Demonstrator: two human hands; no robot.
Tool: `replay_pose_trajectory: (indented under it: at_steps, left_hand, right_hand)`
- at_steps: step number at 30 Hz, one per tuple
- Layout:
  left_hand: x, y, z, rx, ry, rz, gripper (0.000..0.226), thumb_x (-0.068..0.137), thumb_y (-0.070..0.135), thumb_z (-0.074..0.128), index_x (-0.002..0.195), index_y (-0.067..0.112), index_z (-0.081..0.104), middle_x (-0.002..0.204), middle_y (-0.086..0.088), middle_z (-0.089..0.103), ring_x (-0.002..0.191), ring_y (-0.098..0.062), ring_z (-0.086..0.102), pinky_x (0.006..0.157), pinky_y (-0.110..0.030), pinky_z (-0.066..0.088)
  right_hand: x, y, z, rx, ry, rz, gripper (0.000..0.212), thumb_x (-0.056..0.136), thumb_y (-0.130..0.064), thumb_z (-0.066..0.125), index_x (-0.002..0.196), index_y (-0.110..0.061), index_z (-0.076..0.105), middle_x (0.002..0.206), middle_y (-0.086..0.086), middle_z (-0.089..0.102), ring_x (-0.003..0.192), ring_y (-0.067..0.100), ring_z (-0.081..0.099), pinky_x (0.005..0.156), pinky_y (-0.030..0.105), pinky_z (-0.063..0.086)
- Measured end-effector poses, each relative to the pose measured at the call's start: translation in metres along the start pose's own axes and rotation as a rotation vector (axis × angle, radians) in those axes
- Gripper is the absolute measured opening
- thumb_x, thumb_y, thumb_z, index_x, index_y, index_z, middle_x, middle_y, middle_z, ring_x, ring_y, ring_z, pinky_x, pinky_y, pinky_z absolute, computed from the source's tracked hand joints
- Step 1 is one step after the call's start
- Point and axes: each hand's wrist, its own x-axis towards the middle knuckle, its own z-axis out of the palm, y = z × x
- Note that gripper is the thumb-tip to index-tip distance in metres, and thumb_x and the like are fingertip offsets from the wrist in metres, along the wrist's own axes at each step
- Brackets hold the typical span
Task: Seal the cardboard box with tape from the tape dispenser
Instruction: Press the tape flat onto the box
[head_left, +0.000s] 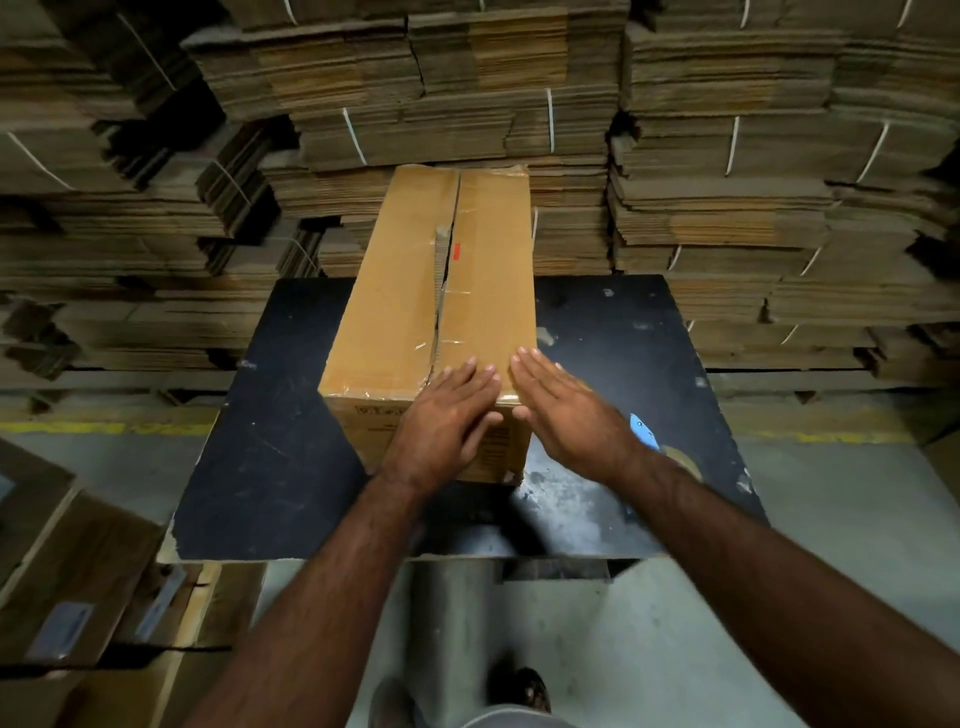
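On the left, flat brown cardboard sheets (78, 571) lie on the floor beside a worn black square table (270, 467). A long brown cardboard box (395, 312) stands lengthwise on the table, its centre seam partly taped. The left hand (441, 421) lies flat on the box's near edge, fingers straight and together. The right hand (566, 410) presses beside it, fingers straight, slightly spread. A blue-handled tape dispenser (647, 434) lies partly hidden behind the right wrist.

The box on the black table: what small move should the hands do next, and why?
Probably the right hand should reach back for the tape dispenser, which lies on the table partly hidden behind that wrist. The box seam still gapes along the middle, and both hands, the left hand too, lie flat on its near end, holding nothing.
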Motion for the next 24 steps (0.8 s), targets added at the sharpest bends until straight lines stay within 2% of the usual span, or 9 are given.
replay_pose_trajectory:
  at_steps: [3,6,9,10,13,14,18,22,24]
  left_hand:
    - [0.004,0.011,0.003,0.018,-0.008,-0.005,0.067,0.077,0.005,0.078,0.139,0.015,0.054,0.145,-0.004,0.051,0.137,-0.020,0.044,0.117,-0.037,0.021]
    - [0.004,0.013,-0.002,0.052,-0.044,-0.011,0.078,0.068,0.000,0.082,0.139,0.014,0.053,0.146,-0.004,0.050,0.138,-0.020,0.043,0.118,-0.035,0.015]
    - [0.008,0.013,-0.008,-0.009,-0.018,-0.013,0.055,0.087,0.010,0.070,0.139,0.014,0.054,0.146,-0.004,0.050,0.139,-0.019,0.042,0.117,-0.031,0.018]
    - [0.009,0.014,-0.006,-0.021,-0.003,-0.022,0.048,0.091,0.013,0.067,0.138,0.013,0.055,0.144,-0.005,0.052,0.137,-0.020,0.045,0.117,-0.032,0.021]
    - [0.006,0.014,0.003,0.014,0.032,-0.031,0.058,0.081,0.004,0.074,0.136,0.011,0.057,0.142,-0.007,0.055,0.134,-0.024,0.048,0.115,-0.037,0.025]
    - [0.004,0.012,0.005,0.027,0.025,-0.020,0.067,0.076,0.000,0.077,0.138,0.011,0.055,0.144,-0.007,0.052,0.136,-0.023,0.046,0.116,-0.038,0.024]
    - [0.001,0.003,0.002,0.037,-0.061,0.059,0.091,0.065,-0.004,0.082,0.146,0.012,0.044,0.153,-0.005,0.040,0.144,-0.019,0.031,0.120,-0.039,0.016]
    - [0.004,0.004,0.000,-0.003,-0.009,0.037,0.062,0.083,0.007,0.073,0.141,0.013,0.051,0.147,-0.005,0.049,0.140,-0.020,0.040,0.117,-0.046,0.031]
    - [0.004,0.006,0.004,0.034,-0.029,0.048,0.077,0.068,-0.003,0.080,0.139,0.010,0.054,0.145,-0.008,0.052,0.137,-0.023,0.045,0.116,-0.046,0.029]
  right_hand:
    - [-0.007,-0.005,0.009,-0.040,0.075,0.069,0.061,0.104,-0.043,0.025,0.153,-0.008,0.034,0.159,0.010,0.032,0.148,0.021,0.028,0.119,0.040,0.027]
    - [-0.007,-0.008,0.006,-0.058,0.070,0.069,0.062,0.103,-0.045,0.023,0.150,-0.007,0.040,0.155,0.011,0.038,0.144,0.024,0.036,0.115,0.046,0.035]
    - [-0.002,-0.012,-0.005,-0.042,0.020,0.037,0.082,0.098,-0.060,-0.002,0.152,-0.009,0.035,0.158,0.010,0.032,0.148,0.023,0.028,0.121,0.045,0.021]
    - [0.000,-0.012,-0.006,-0.027,-0.005,0.044,0.082,0.098,-0.061,0.000,0.153,-0.009,0.032,0.160,0.009,0.030,0.149,0.022,0.025,0.122,0.044,0.019]
    - [-0.004,-0.011,0.005,-0.043,0.099,0.050,0.057,0.100,-0.038,0.047,0.147,-0.005,0.043,0.153,0.014,0.041,0.143,0.028,0.039,0.114,0.050,0.037]
    - [-0.006,-0.009,0.010,-0.047,0.145,0.042,0.056,0.098,-0.032,0.054,0.146,-0.005,0.045,0.151,0.014,0.045,0.141,0.028,0.042,0.112,0.050,0.039]
    - [-0.007,-0.007,0.002,-0.090,0.110,-0.023,0.057,0.102,-0.038,0.030,0.150,-0.007,0.040,0.154,0.011,0.041,0.145,0.025,0.034,0.118,0.045,0.031]
    - [-0.008,-0.009,0.006,-0.044,0.119,0.019,0.061,0.105,-0.043,0.018,0.152,-0.010,0.036,0.158,0.008,0.034,0.148,0.020,0.026,0.121,0.042,0.024]
    - [-0.012,-0.010,0.013,-0.053,0.170,0.047,0.055,0.104,-0.036,0.024,0.151,-0.011,0.040,0.157,0.006,0.038,0.147,0.020,0.030,0.118,0.041,0.029]
